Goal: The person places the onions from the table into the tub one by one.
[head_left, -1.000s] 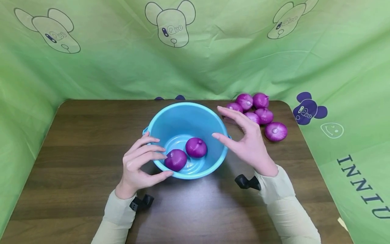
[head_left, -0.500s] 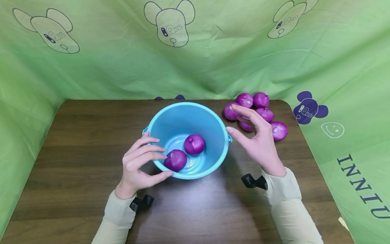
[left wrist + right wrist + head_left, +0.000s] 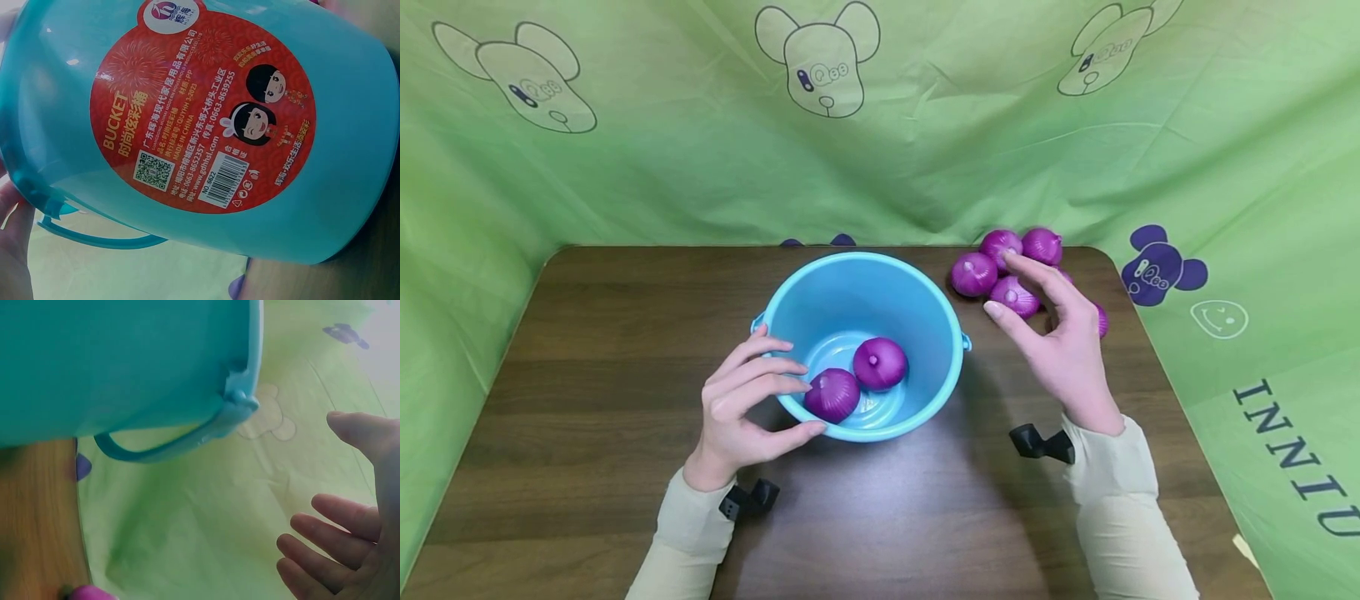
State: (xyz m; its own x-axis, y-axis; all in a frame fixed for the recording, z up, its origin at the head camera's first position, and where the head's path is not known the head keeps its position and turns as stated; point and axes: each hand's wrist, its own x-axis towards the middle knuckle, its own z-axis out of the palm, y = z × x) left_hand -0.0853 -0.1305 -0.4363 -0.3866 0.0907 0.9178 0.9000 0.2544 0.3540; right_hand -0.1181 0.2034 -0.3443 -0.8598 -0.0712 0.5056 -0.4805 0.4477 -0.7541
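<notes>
A light-blue plastic bucket (image 3: 861, 292) stands on the table, with two purple onions (image 3: 832, 395) lying on its bottom. My left hand (image 3: 741, 417) holds the bucket's near-left rim, fingers reaching over the edge and thumb along the front. In the left wrist view the bucket's wall (image 3: 350, 125) fills most of the frame, with a round red label (image 3: 200, 119) on it. To the right of the bucket, my right hand (image 3: 1067, 354) holds nothing; its thumb and fingers are spread apart. It overlaps part of a group of purple onions (image 3: 1013, 296) at the back right.
The dark wooden table (image 3: 610, 350) ends at a green printed curtain (image 3: 925, 167) behind and at the sides. The bucket's blue handle (image 3: 169, 447) hangs at its far side in the right wrist view. Black cameras (image 3: 1041, 442) sit at both wrists.
My right hand has moved right, from over the bucket's right rim to the onion group. One onion in the bucket has rocked slightly. The left hand has stayed in place.
</notes>
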